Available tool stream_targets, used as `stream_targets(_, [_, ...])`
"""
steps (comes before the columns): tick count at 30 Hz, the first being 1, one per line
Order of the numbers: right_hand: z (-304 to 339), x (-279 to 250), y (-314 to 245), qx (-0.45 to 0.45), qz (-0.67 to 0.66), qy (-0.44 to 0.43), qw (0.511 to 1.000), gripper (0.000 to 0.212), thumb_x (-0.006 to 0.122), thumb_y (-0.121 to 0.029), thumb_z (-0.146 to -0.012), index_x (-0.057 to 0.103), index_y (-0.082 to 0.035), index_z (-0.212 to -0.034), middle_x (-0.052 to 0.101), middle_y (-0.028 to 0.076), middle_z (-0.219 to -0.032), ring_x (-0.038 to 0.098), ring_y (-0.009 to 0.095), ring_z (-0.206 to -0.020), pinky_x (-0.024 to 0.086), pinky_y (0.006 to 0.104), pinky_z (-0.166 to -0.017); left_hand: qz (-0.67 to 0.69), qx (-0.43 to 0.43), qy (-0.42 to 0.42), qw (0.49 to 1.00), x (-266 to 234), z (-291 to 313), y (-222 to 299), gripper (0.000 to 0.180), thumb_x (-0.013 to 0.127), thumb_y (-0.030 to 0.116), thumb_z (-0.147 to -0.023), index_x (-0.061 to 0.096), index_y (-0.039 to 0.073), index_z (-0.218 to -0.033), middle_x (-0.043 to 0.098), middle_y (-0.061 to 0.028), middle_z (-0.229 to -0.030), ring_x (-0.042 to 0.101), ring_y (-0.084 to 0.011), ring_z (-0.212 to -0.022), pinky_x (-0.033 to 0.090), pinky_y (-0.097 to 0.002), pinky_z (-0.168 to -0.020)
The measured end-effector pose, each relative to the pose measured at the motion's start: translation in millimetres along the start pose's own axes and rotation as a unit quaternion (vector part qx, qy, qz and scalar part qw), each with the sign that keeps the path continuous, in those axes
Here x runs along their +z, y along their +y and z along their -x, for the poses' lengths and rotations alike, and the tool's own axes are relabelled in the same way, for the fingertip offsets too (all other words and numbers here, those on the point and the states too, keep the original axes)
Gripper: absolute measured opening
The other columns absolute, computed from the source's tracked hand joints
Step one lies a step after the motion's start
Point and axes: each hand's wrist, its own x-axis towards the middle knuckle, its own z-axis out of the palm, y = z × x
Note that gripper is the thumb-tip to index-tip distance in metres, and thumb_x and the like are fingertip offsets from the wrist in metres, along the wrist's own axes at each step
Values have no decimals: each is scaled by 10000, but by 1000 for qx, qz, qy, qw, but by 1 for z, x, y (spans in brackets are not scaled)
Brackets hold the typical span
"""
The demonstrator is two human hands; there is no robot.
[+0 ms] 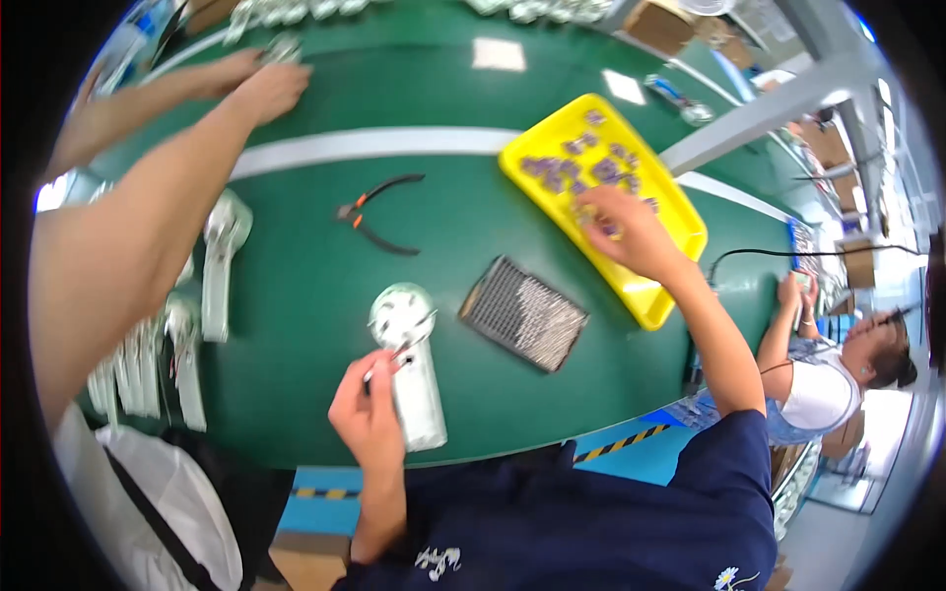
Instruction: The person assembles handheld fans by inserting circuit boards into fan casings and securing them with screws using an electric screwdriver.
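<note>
A navy shirt (572, 522) fills six o'clock, nearest the camera. The left hand (370, 409), at seven o'clock, grips a slim pointed tool (398, 353) over a white fan-shaped housing (419, 404), which lies on the green table (562, 414). The right hand (633, 231), at two o'clock, bends its fingers among small purple-and-metal parts (606, 169) in a yellow tray (647, 307); whether they pinch one, I cannot tell. Near the centre sits a black rack (496, 286), partly filled with metal pins (547, 325). Spread cutting pliers (349, 212) lie at ten o'clock. A co-worker's forearms (168, 187) reach in beyond them, also around ten; another co-worker (818, 394) sits just past three.
</note>
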Motion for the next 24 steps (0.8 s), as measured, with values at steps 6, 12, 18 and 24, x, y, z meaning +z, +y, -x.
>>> stream_targets(6, [36, 65, -145, 143, -653, 35, 743, 444, 694, -174, -882, 508, -1, -1246, 569, 142, -1198, 639, 182, -858, 561, 306, -701, 76, -74, -53, 993, 6, -2, 13, 157, 564, 69, -990, 642, -58, -1038, 661, -82, -965, 621, -109, -863, 532, -252, -713])
stream_targets(12, [40, 107, -196, 197, -688, 2, 699, 402, 617, 52, -902, 529, 60, -1294, 569, 128, -1202, 623, 151, -869, 536, 268, -784, 73, -121, -62, 988, 0, -5, 20, 190, 559, 129, -1006, 645, -28, -1070, 664, -63, -943, 631, -112, -856, 554, -255, -703])
stream_targets(18, [39, 131, -208, 55, -276, 204, 938, 301, 778, 79, -737, 622, 14, -985, 627, 136, -1060, 639, 171, -802, 538, 276, -720, 104, -120, -74, 985, -7, -5, 12, 195, 566, 148, -1006, 646, -18, -1074, 673, -66, -967, 648, -117, -878, 567, -263, -716])
stream_targets(24, [32, 135, -208, -12, -178, 230, 957, 294, 813, 32, -707, 642, 5, -945, 679, 149, -1055, 647, 233, -820, 530, 299, -677, 99, -117, -86, 984, -4, -6, 11, 208, 559, 131, -1003, 636, -51, -1070, 660, -103, -955, 637, -120, -874, 603, -278, -681])
